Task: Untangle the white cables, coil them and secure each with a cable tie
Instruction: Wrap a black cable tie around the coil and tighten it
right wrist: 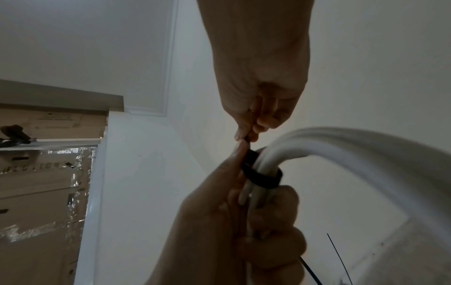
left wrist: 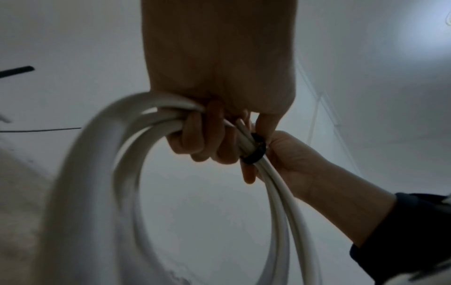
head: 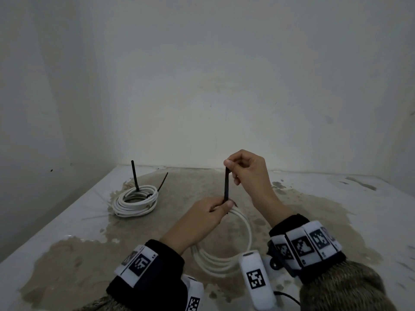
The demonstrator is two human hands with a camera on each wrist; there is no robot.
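Observation:
A loose white cable coil [head: 246, 230] lies partly lifted off the stained table [head: 314, 198]. My left hand [head: 224, 204] grips its far strands, fingers curled round the bundle [left wrist: 156, 119]. A black cable tie [head: 226, 185] loops round those strands [right wrist: 263, 177] just beside the left fingers. Its tail stands straight up, pinched near the top by my right hand [head: 231, 169] between thumb and fingers [right wrist: 246, 135]. In the left wrist view the tie's loop [left wrist: 256, 150] sits snug on the strands.
A second white coil [head: 134, 200] lies at the back left of the table, bound with black ties whose tails [head: 135, 175] stick up. Walls close the table off at the back and left. Brown stains cover the tabletop's middle.

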